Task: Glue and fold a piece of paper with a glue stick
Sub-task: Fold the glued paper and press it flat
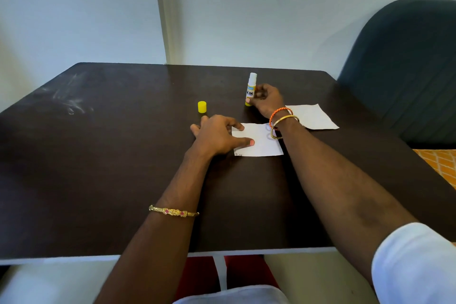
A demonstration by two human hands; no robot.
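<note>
From my remote seat, the dark desk (123,155) filled most of the view, with pale scuff marks at its far left. Behind it stood a plain pale wall, and a dark padded chair (407,69) sat off to the right.

Two pieces of paper lay on the desk. The nearer paper (261,142) was pinned flat by the left hand (217,134), thumb and forefinger spread on its left edge, closed on nothing. A second sheet (313,116) lay just beyond the right wrist.

The right hand (265,101) was wrapped around the glue stick (251,90), which stood upright with its base on the desk, just past the nearer paper. Its white glue end was exposed. The yellow cap (201,107) stood alone on the desk, to the left of the stick.

I judged the task early: cap off, paper steadied. I could not tell whether any glue was already on the paper. Folding seemed still to come.
</note>
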